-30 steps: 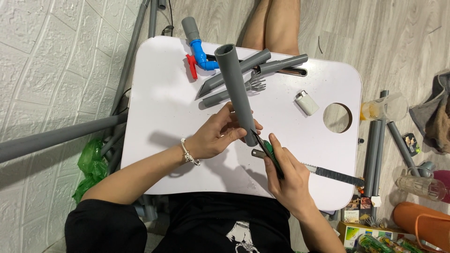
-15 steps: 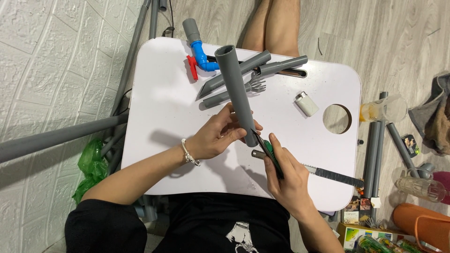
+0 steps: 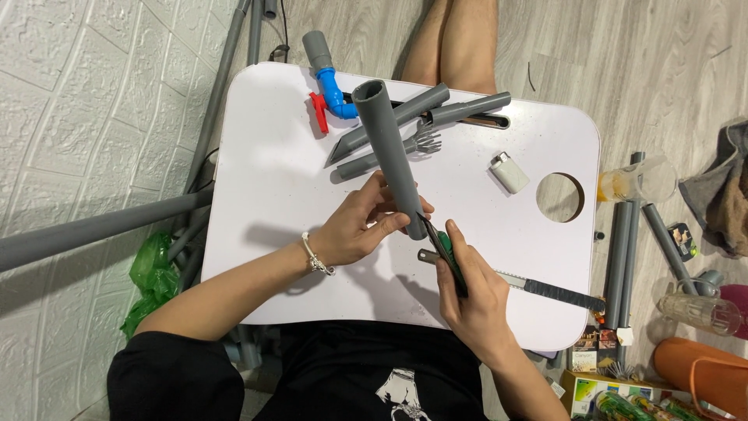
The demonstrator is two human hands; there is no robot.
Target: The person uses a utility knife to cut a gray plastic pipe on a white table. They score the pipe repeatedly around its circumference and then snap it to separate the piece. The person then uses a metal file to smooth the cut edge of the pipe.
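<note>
left hand (image 3: 354, 230) clamped on grey pipe (image 3: 389, 156) | right hand (image 3: 471, 292) gripped green-handled knife (image 3: 448, 257), blade at pipe's lower end | cut looked unfinished | other pipes (image 3: 421, 125) lay on counter (image 3: 265, 171)

- I read the scene as evenly and brightly lit, diffuse, from overhead.
- The white worktop (image 3: 257, 156) is near overexposed, with no hard glare.
- Soft shadows lie under the forearms and beside the grey pipe (image 3: 389, 152).
- Focus is sharp at centre; I note mild wide-angle stretch toward the edges.
- No motion blur on the hands.
</note>
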